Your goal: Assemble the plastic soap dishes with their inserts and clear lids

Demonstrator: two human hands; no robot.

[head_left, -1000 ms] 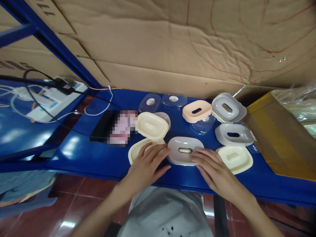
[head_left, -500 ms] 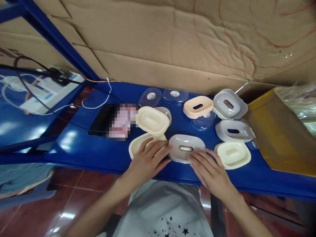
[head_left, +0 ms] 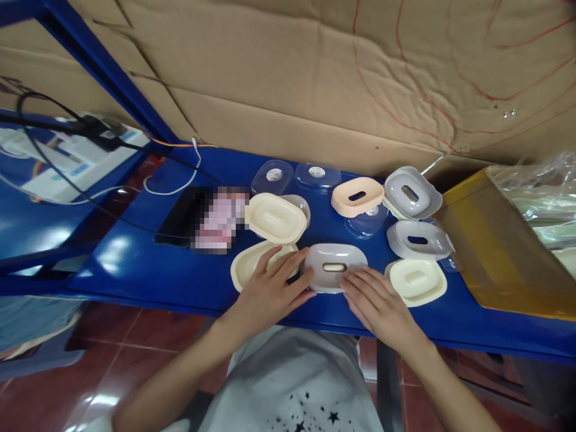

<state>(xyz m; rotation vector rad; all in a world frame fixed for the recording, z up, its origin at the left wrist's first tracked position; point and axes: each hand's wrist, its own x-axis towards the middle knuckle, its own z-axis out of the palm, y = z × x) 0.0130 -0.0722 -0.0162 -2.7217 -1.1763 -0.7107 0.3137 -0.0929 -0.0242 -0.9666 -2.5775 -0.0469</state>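
Note:
A grey soap dish (head_left: 321,259) with an oval slot lies before me near the table's front edge; something cream shows through the slot. My left hand (head_left: 272,285) grips its left end, thumb low at the front and fingers apart at the rim. At the right end, my right hand (head_left: 375,300) has its fingers together on the dish and the thumb at the front edge. A cream tray (head_left: 243,270) sits partly behind my left hand. To the right of the dish is another cream tray (head_left: 432,282). The undersides of both hands are hidden.
Farther back are a cream tray (head_left: 274,219), a peach dish (head_left: 357,207), grey dishes (head_left: 416,201) and clear lids (head_left: 317,177). A pixelated phone (head_left: 180,222) lies left. A cardboard box (head_left: 508,252) stands right, a power strip (head_left: 81,174) far left, cardboard (head_left: 270,78) behind.
The whole view has shifted slightly, so things appear a little farther left. Both hands stay at the grey soap dish; the right fingers sit closer together.

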